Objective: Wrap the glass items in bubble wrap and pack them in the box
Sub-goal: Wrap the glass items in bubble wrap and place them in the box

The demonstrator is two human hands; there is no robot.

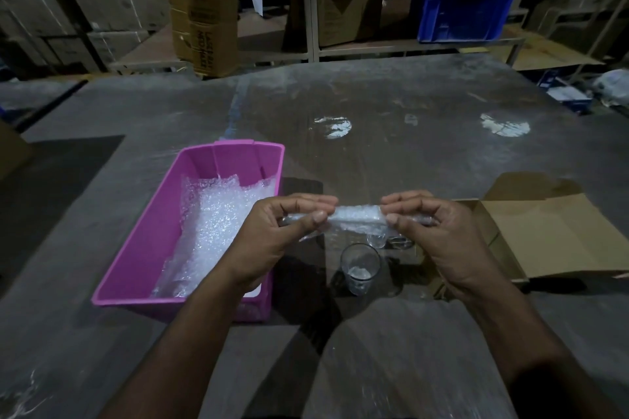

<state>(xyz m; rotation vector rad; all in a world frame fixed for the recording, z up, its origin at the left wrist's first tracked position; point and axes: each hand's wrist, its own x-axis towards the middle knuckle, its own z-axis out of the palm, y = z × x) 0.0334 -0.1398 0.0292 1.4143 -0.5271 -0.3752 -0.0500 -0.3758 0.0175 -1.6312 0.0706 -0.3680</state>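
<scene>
Above the counter [425, 105]: left hand [272, 235] and right hand [442, 235] pinching the ends of a bubble wrap roll [357, 216], likely to keep it tight. Bare glass [360, 269] waiting below, cardboard box [551, 241] open beside, pink bin [143, 248] holding more wrap.

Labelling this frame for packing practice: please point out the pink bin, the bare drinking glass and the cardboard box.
pink bin [143, 248]: head view, left outer wall.
drinking glass [360, 270]: head view, side wall.
cardboard box [558, 241]: head view, open flap.
</scene>
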